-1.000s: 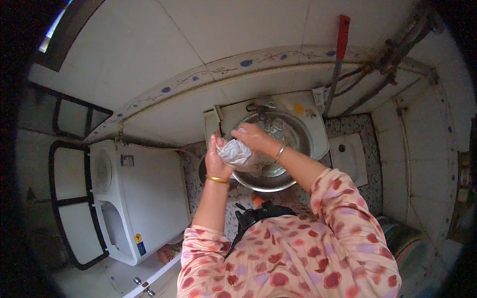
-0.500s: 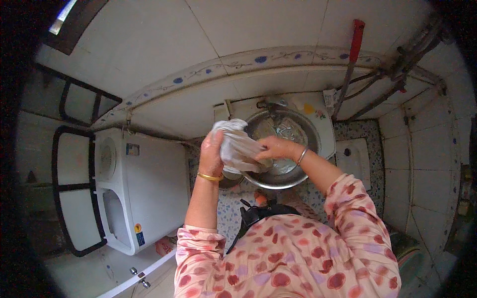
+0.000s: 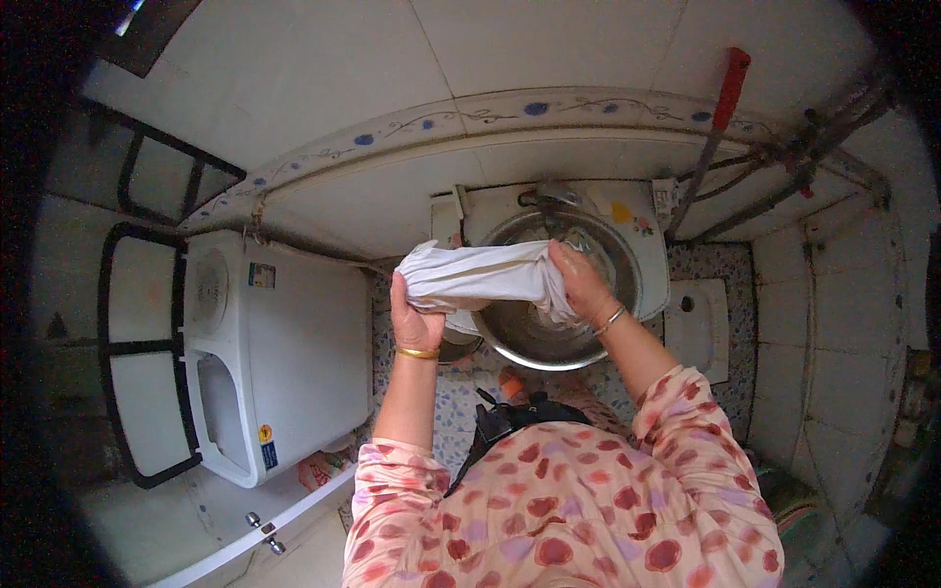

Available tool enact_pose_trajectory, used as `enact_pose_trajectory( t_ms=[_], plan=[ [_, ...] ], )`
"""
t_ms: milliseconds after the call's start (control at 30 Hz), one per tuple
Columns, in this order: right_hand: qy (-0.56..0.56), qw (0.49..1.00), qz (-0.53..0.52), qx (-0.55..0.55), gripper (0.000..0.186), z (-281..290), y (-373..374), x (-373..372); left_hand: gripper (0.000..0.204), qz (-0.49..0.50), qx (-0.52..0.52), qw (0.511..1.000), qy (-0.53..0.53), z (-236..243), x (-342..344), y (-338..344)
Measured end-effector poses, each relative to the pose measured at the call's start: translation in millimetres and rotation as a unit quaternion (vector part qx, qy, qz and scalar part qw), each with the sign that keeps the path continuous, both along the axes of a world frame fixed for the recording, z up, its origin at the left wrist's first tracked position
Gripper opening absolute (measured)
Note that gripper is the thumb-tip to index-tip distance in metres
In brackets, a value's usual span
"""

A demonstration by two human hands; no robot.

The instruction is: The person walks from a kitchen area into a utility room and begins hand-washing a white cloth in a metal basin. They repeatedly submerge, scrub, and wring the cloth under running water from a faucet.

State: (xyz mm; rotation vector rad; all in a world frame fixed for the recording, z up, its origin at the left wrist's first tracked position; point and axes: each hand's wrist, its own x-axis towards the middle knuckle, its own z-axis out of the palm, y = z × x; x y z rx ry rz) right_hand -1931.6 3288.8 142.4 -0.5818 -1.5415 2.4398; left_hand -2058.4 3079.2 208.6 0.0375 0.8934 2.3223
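Grasping a white cloth at both ends, in left hand and right hand — aloft, partly over the metal basin. Apparently lifted clear and stretched out already; left over: creases, and setting down — not yet done.

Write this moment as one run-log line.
left hand: holds one end | right hand: holds other end | white cloth: spans both hands | metal basin: partly beneath cloth
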Motion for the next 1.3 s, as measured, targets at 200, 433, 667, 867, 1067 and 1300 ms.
enact_pose_trajectory(
  t_ms=[200,433,667,867,1067,1300],
  plan=[
    [0.068,0.991,0.015,0.115,0.032,27.8,-33.2,-6.3,0.047,0.033,-0.022,0.998,-0.053,-29.0,8.3,14.4],
    [0.106,0.809,0.154,0.558,0.02,80.6,-108.9,-3.2,0.026,-0.112,0.022,0.981,-0.157,-92.2,3.2,15.1],
    [-0.094,0.794,0.061,0.597,0.022,22.1,-58.9,-45.1,0.044,-0.011,-0.157,0.965,-0.212,-49.8,38.0,63.8],
    [0.012,0.775,0.089,0.626,0.019,45.4,-109.8,-23.3,0.038,-0.181,-0.045,0.956,-0.226,-118.1,-0.4,22.2],
    [-0.158,0.854,0.066,0.491,0.025,9.3,-38.7,-41.1,0.037,-0.062,-0.088,0.974,-0.2,-37.1,44.2,61.4],
    [-0.109,0.973,-0.004,0.202,0.037,26.5,28.3,-3.1,0.046,-0.001,-0.104,0.994,-0.032,-16.6,-16.0,5.1]
  ],
)
